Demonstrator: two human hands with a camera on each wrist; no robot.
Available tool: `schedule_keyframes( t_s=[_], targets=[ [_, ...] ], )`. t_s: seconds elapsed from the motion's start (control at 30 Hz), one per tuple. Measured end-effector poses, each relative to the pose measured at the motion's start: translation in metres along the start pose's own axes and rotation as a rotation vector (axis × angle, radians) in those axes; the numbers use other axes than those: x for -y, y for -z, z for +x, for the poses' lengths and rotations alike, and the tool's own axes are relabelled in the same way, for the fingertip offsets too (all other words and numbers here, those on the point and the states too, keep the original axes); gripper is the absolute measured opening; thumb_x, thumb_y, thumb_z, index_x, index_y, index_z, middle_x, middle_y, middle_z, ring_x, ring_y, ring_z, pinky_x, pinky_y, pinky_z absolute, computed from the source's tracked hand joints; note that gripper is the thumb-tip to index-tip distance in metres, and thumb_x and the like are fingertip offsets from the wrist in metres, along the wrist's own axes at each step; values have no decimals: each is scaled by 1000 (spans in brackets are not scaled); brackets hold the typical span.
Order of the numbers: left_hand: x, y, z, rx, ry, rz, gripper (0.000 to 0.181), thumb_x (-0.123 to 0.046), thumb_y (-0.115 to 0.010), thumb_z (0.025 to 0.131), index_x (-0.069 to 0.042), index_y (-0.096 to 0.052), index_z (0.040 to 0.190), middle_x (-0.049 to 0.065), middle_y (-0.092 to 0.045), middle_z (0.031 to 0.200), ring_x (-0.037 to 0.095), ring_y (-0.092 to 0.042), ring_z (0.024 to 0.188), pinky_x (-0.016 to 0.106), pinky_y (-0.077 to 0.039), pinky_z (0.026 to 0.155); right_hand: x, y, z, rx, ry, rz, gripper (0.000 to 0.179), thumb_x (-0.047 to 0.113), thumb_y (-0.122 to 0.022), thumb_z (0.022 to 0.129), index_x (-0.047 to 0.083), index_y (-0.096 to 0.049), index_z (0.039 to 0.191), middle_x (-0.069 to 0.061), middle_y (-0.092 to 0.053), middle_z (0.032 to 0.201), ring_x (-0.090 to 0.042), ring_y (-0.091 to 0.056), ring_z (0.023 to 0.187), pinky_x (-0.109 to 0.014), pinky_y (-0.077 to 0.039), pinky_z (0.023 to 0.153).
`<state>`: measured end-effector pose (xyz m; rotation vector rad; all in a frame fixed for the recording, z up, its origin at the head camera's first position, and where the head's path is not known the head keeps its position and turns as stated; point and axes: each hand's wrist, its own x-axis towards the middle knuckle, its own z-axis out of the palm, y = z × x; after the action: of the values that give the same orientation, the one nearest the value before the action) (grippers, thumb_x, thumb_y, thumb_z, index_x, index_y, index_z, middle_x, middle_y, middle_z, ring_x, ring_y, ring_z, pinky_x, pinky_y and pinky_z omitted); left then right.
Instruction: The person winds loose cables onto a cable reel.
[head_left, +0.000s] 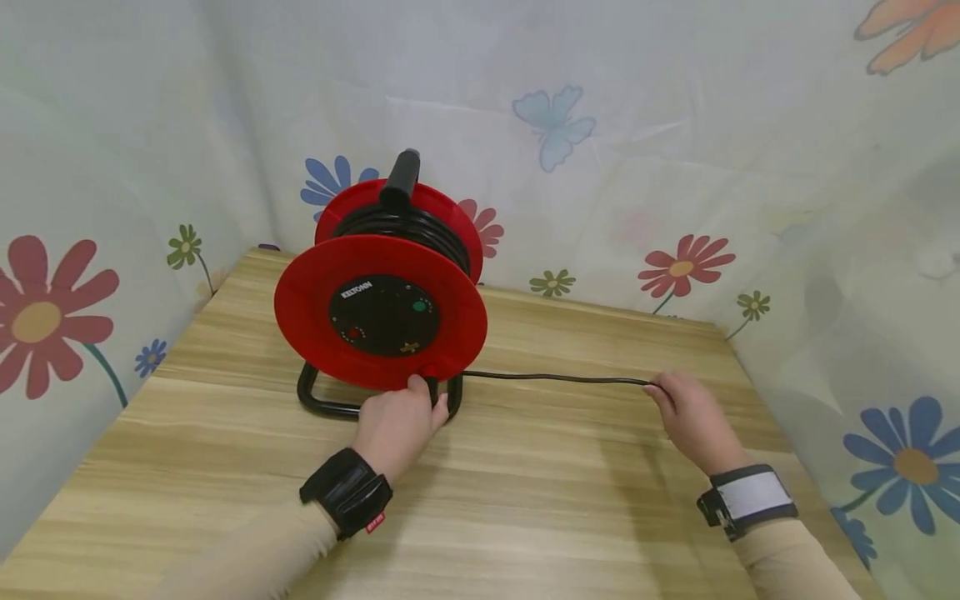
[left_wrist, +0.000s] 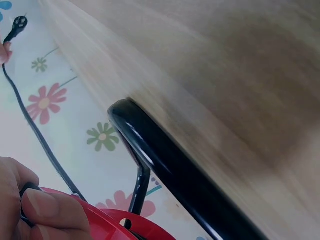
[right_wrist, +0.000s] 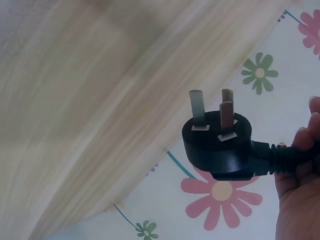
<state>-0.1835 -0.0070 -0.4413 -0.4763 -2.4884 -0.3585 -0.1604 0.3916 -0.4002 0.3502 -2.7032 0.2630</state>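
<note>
A red cable reel (head_left: 457,325) with black cord wound on its drum stands on a black tubular stand (head_left: 330,407). At the lower edge of its front disc, my left hand (head_left: 397,429) grips the small black crank knob (left_wrist: 30,188) between thumb and fingers. From the drum a black cord (head_left: 555,377) runs nearly straight to the right. My right hand (head_left: 693,421) holds the cord's end, fingers curled round it just behind the plug. In the right wrist view the black three-pin plug (right_wrist: 217,145) sticks out past the fingers, its flat metal pins bare.
The reel and both hands are over a light wood-grain table (head_left: 540,500). A pale curtain (head_left: 637,183) printed with flowers and a butterfly hangs behind the table and along both sides. A black carrying handle (head_left: 401,179) tops the reel.
</note>
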Motion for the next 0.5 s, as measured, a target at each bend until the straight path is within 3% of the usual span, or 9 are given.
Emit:
schedule_keyframes(
  t_s=[0.27,0.5],
  targets=[
    [13,-5,-7,130,76,-59,40,-38,-56,87,-7,-48,63,0,-39,39,20,-40,33,32,-32,29,-2,-11,-3,17,20,16,8,7,-59,92,2,-63,86,-8,-57,77,-20,-50,70,-42,-45,60],
    [25,1,-8,203,131,-114,38,-35,-54,87,-6,-48,63,3,-45,41,23,-45,37,35,-34,31,1,-15,-1,147,-64,-1,18,14,-50,98,4,-59,87,-8,-58,75,-19,-49,66,-38,-42,58]
  ],
)
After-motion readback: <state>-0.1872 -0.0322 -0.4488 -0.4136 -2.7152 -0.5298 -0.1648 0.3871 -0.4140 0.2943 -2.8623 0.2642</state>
